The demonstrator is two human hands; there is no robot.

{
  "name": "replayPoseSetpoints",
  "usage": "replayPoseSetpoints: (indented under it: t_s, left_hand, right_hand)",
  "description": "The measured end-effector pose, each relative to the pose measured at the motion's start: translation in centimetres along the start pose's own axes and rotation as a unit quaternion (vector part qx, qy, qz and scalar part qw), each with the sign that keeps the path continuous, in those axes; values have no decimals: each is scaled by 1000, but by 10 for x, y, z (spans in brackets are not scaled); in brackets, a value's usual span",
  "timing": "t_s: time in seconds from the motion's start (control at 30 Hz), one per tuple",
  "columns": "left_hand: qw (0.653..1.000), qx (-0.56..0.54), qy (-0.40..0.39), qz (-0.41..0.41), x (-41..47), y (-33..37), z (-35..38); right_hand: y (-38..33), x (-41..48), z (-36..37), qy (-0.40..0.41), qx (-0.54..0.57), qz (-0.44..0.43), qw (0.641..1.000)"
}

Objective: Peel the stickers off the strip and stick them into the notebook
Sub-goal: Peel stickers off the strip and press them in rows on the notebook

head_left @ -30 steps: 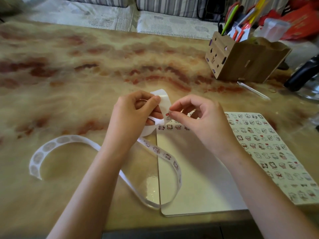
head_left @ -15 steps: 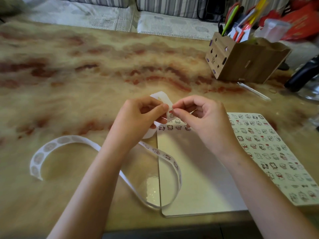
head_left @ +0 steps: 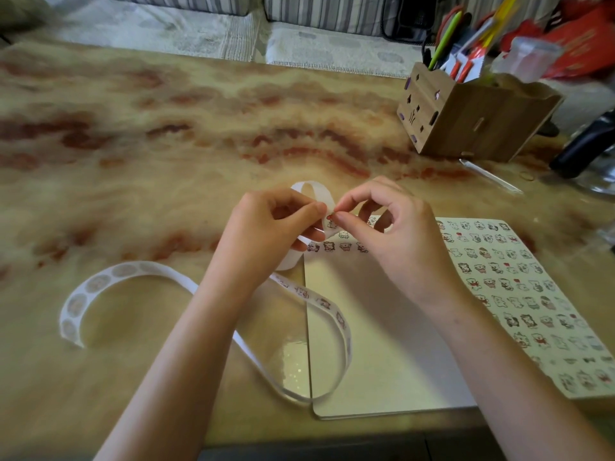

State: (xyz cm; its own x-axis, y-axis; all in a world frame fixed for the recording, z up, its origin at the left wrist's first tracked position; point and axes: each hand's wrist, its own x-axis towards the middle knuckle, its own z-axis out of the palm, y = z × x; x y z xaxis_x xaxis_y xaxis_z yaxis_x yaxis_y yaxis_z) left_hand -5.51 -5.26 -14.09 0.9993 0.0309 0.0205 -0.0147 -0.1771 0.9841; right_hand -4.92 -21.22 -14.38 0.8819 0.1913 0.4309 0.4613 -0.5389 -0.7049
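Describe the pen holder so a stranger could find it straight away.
Start from the marbled table and look to its far right, beyond the open notebook. There stands the pen holder, a light wooden box. Unlike the black object beside it, its side has small cut-out shapes and bright pens stick out of its top.

White strip (head_left: 98, 283) loops from 8 o'clock to centre, its end raised. Open notebook (head_left: 376, 344) lies at 4 o'clock, cartoon stickers (head_left: 499, 271) covering its right page.
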Motion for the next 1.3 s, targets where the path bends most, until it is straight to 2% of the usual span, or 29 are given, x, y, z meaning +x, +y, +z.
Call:
replayPoseSetpoints:
  t_s: [0.23,0.33,0.5,0.6,0.73,0.83,1.3]
  left_hand:
    - [1000,-7,3,-5,0,-2,0]
    - [1000,-4,9,-2,1,-3,0]
    - [1000,9,23,0,1,-3,-1]
    - [999,12,34,0,1,-3,-2]
    - [999,22,38,0,0,-3,-2]
    - [999,31,44,-5,1,-4,-2]
    - [998,27,48,-4,1,-3,-2]
  right_hand:
    - [3,-1,0,22,-70,-61,995]
    - [1,-1,0,11,-65,-58,996]
    - [-8,0,-7,-29,59,16,998]
    - [-6,4,-19,-37,128,94,987]
    - [11,6,-42,-67,83,233,967]
    - [21,5,-50,-66,35,287,955]
    - [22,1,-42,-82,9,294,952]
